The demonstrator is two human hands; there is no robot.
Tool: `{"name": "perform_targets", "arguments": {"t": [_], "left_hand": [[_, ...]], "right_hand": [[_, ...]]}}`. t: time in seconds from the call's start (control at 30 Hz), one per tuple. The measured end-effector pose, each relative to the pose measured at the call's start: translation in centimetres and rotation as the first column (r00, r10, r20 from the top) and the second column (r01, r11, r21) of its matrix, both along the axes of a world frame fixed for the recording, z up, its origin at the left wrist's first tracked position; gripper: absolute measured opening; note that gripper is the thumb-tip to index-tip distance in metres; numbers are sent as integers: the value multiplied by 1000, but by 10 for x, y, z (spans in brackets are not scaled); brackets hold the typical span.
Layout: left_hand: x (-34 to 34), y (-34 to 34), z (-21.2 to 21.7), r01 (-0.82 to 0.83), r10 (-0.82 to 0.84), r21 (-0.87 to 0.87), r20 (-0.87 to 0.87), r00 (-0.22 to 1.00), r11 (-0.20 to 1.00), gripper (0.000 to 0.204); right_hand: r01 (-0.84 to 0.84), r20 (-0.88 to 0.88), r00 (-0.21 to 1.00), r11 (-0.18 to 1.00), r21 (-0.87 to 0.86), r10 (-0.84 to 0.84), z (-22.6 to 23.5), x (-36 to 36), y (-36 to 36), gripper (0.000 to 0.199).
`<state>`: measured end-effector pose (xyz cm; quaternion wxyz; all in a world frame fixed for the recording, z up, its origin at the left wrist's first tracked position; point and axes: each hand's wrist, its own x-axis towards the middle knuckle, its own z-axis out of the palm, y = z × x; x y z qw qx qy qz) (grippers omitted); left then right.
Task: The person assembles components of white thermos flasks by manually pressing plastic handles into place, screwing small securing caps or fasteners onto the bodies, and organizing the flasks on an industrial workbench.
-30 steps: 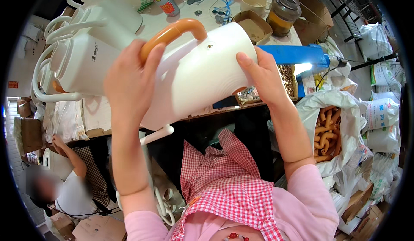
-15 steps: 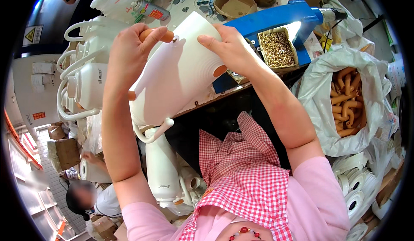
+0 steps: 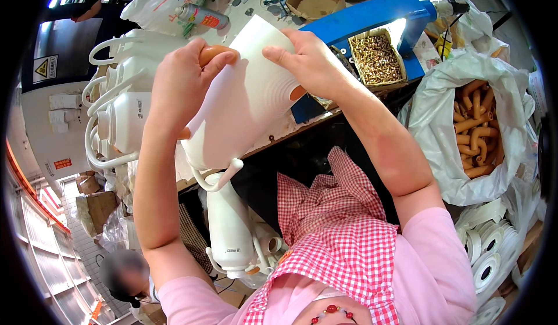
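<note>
A white vacuum-jug body (image 3: 235,101) with a ribbed base lies tilted in front of me, its white spout-like end low. My right hand (image 3: 305,60) is closed around its upper side, thumb on the near face. My left hand (image 3: 186,78) is wrapped round an orange-brown curved handle (image 3: 218,53). One end of that handle meets the jug's wall; its other end shows below my left wrist, and the middle is hidden by my hand. Under the body stands another white jug (image 3: 229,232).
A blue metal machine arm (image 3: 366,20) rises beyond my right hand, beside a box of brass-coloured screws (image 3: 378,58). At right sits a white bag (image 3: 430,116) of orange-brown handles. White jugs (image 3: 131,113) crowd the left; a spray can (image 3: 203,16) lies behind. A co-worker (image 3: 128,275) is lower left.
The handle's end, apart from the jug's wall with a metal bit showing between them, now meets the wall. My left hand has shifted slightly right; my right hand keeps its hold.
</note>
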<state>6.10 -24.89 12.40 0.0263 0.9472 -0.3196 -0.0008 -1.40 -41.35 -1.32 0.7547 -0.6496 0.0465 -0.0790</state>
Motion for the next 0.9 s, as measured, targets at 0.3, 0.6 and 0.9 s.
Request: {"name": "perform_targets", "arguments": {"t": [0.3,0.6,0.9], "left_hand": [[-1,-1,-2,5,-4,11,-35,999,1000,44],[2,2,-4,15,-16,24,16,1000,1000,39],[4,-6,-8,44,-45,79,14,999,996,34]], "right_hand": [[7,5,1000,1000,-28,-7,-3,1,0,47],[35,117,993,994,-102,-23,-14,11,3,45],[-45,-163,986,999,-28,40,5,-5,-12,45]]}}
